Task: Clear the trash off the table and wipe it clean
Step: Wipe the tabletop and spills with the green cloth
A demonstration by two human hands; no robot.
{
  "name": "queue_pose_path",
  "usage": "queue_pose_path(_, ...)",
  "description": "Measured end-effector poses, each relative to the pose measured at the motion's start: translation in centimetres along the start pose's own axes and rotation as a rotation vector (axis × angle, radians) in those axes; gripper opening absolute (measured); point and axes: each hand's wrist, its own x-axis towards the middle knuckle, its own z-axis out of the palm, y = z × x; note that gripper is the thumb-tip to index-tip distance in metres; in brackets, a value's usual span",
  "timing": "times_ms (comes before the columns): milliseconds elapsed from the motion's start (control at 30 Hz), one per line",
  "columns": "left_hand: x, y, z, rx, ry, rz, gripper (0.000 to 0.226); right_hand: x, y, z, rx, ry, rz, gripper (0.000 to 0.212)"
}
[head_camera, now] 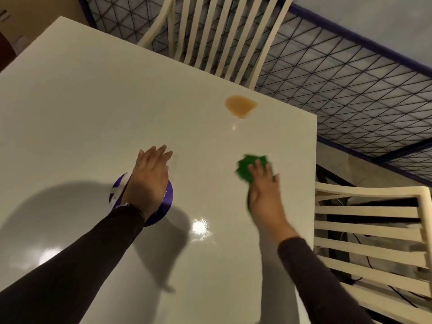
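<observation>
Head view shows the right hand (264,190) pressing flat, straight fingers on a green cloth (249,168) bunched under the fingertips, left hand (149,176) open and empty; the brown spill (240,106) lies well beyond those fingers, so I'd push forward with steady, even pressure.

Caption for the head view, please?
Right hand presses a green cloth to the table, short of a brown spill; open left hand over a purple disc.

A single wide-angle view, worn on the person's head, looks forward and steeply down onto the bench (93,113) from close above. The bench fills 6 to 10 o'clock; a slatted chair (217,38) shows at 12 o'clock and a second chair (367,230) at 4 o'clock.
</observation>
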Motion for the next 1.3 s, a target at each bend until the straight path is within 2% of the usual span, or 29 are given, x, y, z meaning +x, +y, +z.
queue_pose_path(67, 0.1, -0.2, 0.3, -0.061, 0.031, -0.002, 0.040, 4.8, 1.9, -1.0, 0.036, 0.116, 0.204, 0.053)
queue_pose_path(167, 0.2, -0.3, 0.9, -0.119, 0.038, -0.026, 0.041, 13.1, 3.4, -1.9, 0.235, 0.243, 0.478, 0.044)
queue_pose_path(267, 0.4, -0.4, 1.6, -0.065, 0.049, 0.008, 0.041, 20.1, 2.7, -1.9, 0.353, 0.286, 0.576, 0.039)
queue_pose_path(333, 0.4, -0.5, 1.9, -0.015, 0.069, 0.035, 0.040, 22.7, 0.7, -1.0, 0.350, 0.214, 0.495, 0.041)
queue_pose_path(433, 0.5, -0.6, 1.9, 0.007, 0.093, 0.036, 0.039, 22.3, -2.3, 1.5, 0.142, 0.076, 0.183, 0.046)
queue_pose_path(567, 0.2, -0.6, 1.9, 0.037, 0.072, 0.032, 0.047, 15.1, -3.4, 2.7, -0.008, -0.007, -0.171, 0.049)
queue_pose_path(633, 0.3, -0.5, 1.7, 0.051, 0.068, 0.027, 0.045, 11.7, -1.8, 1.7, -0.016, -0.058, -0.271, 0.050)
queue_pose_path(667, 0.3, -0.5, 1.6, 0.055, 0.069, 0.022, 0.043, 11.1, -0.5, 1.0, -0.018, -0.063, -0.263, 0.050)
queue_pose_path(733, 0.3, -0.4, 1.5, 0.058, 0.067, 0.020, 0.042, 11.9, 1.9, -0.5, -0.008, 0.005, -0.098, 0.051)
queue_pose_path(867, 0.2, -0.4, 1.6, 0.050, 0.066, 0.020, 0.044, 18.0, 2.1, -1.1, 0.050, 0.208, 0.415, 0.055)
queue_pose_path(933, 0.2, -0.4, 1.7, 0.044, 0.080, 0.024, 0.044, 21.3, 0.1, -0.4, 0.177, 0.228, 0.492, 0.053)
queue_pose_path(1000, 0.3, -0.4, 1.8, 0.047, 0.093, 0.036, 0.045, 23.4, -2.5, 0.4, 0.334, 0.183, 0.431, 0.045)
queue_pose_path(1033, 0.4, -0.5, 1.8, 0.045, 0.101, 0.041, 0.044, 23.5, -3.8, 1.1, 0.335, 0.135, 0.353, 0.042)
queue_pose_path(1200, 0.0, -0.6, 1.9, 0.035, 0.112, 0.053, 0.041, 15.4, -6.7, 4.0, 0.083, -0.068, -0.268, 0.046)
queue_pose_path(1300, 0.0, -0.7, 1.9, 0.054, 0.079, 0.052, 0.041, 8.9, -4.0, 2.6, -0.026, -0.163, -0.412, 0.048)
